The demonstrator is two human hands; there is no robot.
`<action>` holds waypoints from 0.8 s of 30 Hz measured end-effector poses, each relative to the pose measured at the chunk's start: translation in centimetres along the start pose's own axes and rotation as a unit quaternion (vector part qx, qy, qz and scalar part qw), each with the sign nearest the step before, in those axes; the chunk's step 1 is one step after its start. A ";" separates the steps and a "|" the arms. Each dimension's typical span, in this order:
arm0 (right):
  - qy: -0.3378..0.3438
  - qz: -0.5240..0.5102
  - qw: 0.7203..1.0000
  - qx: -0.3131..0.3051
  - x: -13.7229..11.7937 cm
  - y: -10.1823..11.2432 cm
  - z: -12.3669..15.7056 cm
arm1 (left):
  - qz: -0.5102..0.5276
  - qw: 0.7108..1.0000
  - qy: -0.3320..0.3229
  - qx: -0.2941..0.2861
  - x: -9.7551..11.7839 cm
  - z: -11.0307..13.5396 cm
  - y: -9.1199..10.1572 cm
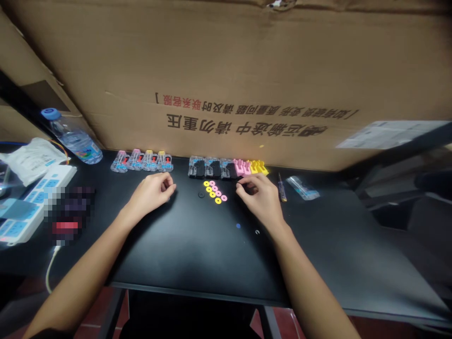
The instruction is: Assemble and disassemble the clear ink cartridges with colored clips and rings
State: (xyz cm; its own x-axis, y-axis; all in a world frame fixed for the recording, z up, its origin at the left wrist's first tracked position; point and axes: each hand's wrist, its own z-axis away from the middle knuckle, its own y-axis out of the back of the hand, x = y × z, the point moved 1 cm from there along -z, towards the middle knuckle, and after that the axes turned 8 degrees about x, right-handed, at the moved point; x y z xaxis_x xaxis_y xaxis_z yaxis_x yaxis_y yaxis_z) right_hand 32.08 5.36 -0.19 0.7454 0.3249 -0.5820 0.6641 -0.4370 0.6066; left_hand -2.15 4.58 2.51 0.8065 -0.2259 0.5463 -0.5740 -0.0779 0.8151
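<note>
Bottle (78,140) left, screwdriver (281,189) right (rings (214,191) between)

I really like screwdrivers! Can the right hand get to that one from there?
Probably yes: the screwdriver lies close beside the right hand, on its outer side, and nothing seems to block the way.

Here they lie, four flat yellow plastic rings (210,194) and four flat pink plastic rings (216,189) in slanting rows, a thin black ring (199,196) beside, three clear-and-black plastic cases (213,168) behind.

Dim light, pale sheen on black table (190,266), right side blurred, edges stretched
</note>
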 end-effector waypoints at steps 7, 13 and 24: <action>0.018 -0.060 0.997 0.035 -1.7 -0.5 0.4 | -0.053 0.992 -0.106 0.040 -0.2 0.2 -1.2; 0.031 -0.129 0.991 0.006 -3.6 -1.3 1.3 | -0.140 0.989 -0.053 0.009 -1.2 0.4 -1.7; -0.046 -0.236 0.968 -0.073 -4.9 -2.4 2.5 | -0.146 0.985 -0.078 0.049 0.2 0.6 -1.3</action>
State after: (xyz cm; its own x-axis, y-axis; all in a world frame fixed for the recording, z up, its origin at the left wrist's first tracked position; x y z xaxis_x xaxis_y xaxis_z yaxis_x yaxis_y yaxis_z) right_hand 26.70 2.75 -0.19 0.3526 0.3802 -0.8550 0.9357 -0.1328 0.3268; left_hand -1.32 4.05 1.42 0.9123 -0.3248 0.2492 -0.3380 -0.2541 0.9062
